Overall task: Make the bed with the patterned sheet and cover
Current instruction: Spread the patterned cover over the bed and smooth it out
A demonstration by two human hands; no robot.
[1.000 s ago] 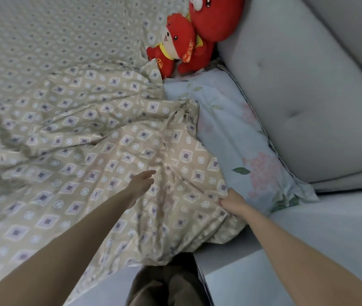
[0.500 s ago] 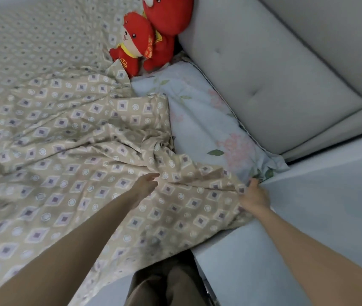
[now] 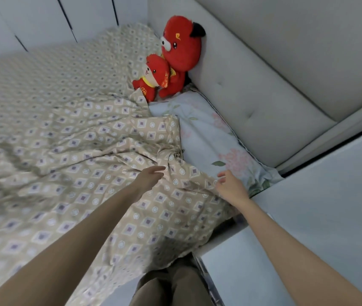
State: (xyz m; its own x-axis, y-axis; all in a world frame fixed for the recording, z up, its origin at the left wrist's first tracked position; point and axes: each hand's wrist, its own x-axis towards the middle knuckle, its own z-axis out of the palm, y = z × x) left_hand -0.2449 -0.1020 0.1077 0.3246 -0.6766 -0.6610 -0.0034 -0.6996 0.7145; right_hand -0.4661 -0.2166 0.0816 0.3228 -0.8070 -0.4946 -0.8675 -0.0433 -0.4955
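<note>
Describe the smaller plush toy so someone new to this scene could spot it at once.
Follow the grey padded headboard past the floral pillow. Two red plush toys sit there; the smaller plush toy is in front, with a pale face and yellow collar, lower than the big-headed plush behind it.

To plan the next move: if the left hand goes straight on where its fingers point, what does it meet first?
Probably the bunched fold of the patterned cover, just ahead of the left hand; the floral pillow lies beyond it.
</note>
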